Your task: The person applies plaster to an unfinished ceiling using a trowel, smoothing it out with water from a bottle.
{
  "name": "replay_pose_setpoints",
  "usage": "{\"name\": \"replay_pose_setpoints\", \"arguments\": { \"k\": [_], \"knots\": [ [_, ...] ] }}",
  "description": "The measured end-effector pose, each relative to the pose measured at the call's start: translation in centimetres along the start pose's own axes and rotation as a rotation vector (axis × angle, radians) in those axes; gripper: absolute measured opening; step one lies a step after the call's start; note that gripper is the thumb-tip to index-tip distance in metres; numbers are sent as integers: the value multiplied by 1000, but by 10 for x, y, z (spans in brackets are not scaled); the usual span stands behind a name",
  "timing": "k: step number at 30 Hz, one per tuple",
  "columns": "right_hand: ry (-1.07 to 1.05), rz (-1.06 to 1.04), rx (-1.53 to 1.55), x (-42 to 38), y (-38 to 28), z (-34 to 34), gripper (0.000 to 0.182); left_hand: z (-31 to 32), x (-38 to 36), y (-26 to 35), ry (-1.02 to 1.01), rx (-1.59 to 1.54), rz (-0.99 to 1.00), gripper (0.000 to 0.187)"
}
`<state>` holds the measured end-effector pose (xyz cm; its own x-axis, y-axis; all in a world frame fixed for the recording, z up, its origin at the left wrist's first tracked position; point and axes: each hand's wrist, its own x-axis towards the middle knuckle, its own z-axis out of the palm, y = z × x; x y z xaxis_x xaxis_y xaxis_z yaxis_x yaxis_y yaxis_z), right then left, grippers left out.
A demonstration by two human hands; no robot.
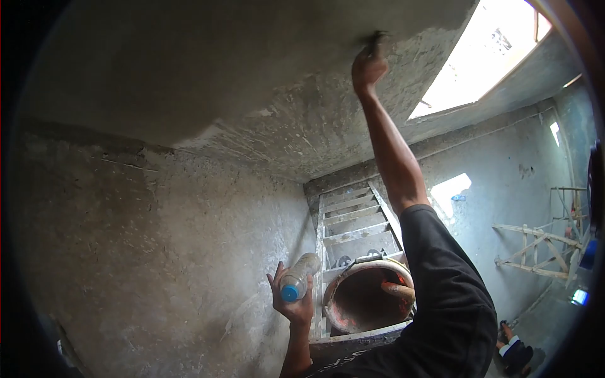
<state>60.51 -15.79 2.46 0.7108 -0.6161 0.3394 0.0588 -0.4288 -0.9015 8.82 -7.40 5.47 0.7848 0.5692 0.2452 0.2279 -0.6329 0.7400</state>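
My left hand (pixel 295 309) grips a clear plastic bottle (pixel 304 268) with a blue cap, tilted so that the cap faces me. Overhead, my right hand (pixel 368 68) is closed around a small dark tool (pixel 377 39) touching or very near the ceiling surface (pixel 283 57). Blur hides the tool's exact kind. The ceiling is smooth and dark to the left of that hand, rough and streaked below and to the right. Beside the bottle sits a mortar-stained bucket (pixel 331 310), with a pale rounded object (pixel 397 290) leaning inside; my right sleeve covers part of its side.
A paint-spattered ladder (pixel 356 237) stands behind the bucket. To the left rises a rough plastered wall (pixel 189 252). A bright opening (pixel 479 57) cuts the ceiling at upper right. Wooden trestle frames (pixel 542 242) stand at right, and another person (pixel 515 353) is below.
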Motion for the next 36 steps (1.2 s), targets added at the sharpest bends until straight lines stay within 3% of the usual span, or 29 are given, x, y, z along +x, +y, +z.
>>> {"name": "replay_pose_setpoints", "arguments": {
  "k": [1, 3, 5, 6, 8, 10, 12, 16, 18, 21, 23, 25, 26, 27, 28, 30, 32, 36],
  "knots": [
    [4, -190, 38, -15, 14, 8, 39, 2, 2, 2, 14, 2, 2, 48],
    [15, -378, 70, -35, 24, -2, 40, 6, 4, 6, 21, 3, 9, 48],
    [-309, -417, 35, -61, 31, -23, 33, 7, 6, 7, 7, 8, 17, 49],
    [-312, -418, 38, -60, 21, -35, 33, 7, 7, 8, 10, 9, 15, 49],
    [-255, 6, 301, -42, 8, -62, 29, 6, 7, 10, -2, -21, 13, 44],
    [20, -48, 231, -10, 16, -62, 27, 5, 4, 8, -3, -14, 11, 47],
    [234, -149, 359, 20, 19, -52, 30, 4, 3, 6, 1, -8, 15, 49],
    [395, -380, 336, 52, 12, -34, 29, 5, 3, 6, -2, 4, -3, 49],
    [109, -310, 212, 49, 18, -18, 31, 6, 5, 5, 1, 13, -12, 48],
    [-28, -311, 157, 18, 29, -13, 34, 6, 4, 5, 5, 16, 6, 49],
    [-86, -533, 241, -14, 65, -5, 36, 8, 4, 6, 13, 33, 8, 50],
    [-562, -323, -29, -58, 94, -33, 29, 7, 3, 7, 9, 31, 25, 50],
    [-531, -331, -10, -83, 105, -44, 26, 7, 4, 8, 8, 36, 35, 50],
    [-660, -279, 206, -102, 113, -66, 26, 7, 5, 10, 22, 29, 41, 50],
    [-954, -10, 96, -110, 100, -102, 27, 5, 5, 13, 13, 13, 52, 48],
    [-1158, 668, 626, -129, 108, -151, 25, 3, 5, 18, 21, -13, 70, 47],
    [-1110, 962, 584, -130, 98, -205, 28, -3, 2, 21, -2, -69, 144, 48],
    [-1151, 1052, 596, -113, 56, -302, 36, -2, -3, 24, 35, -400, 191, 53]
  ]
}}
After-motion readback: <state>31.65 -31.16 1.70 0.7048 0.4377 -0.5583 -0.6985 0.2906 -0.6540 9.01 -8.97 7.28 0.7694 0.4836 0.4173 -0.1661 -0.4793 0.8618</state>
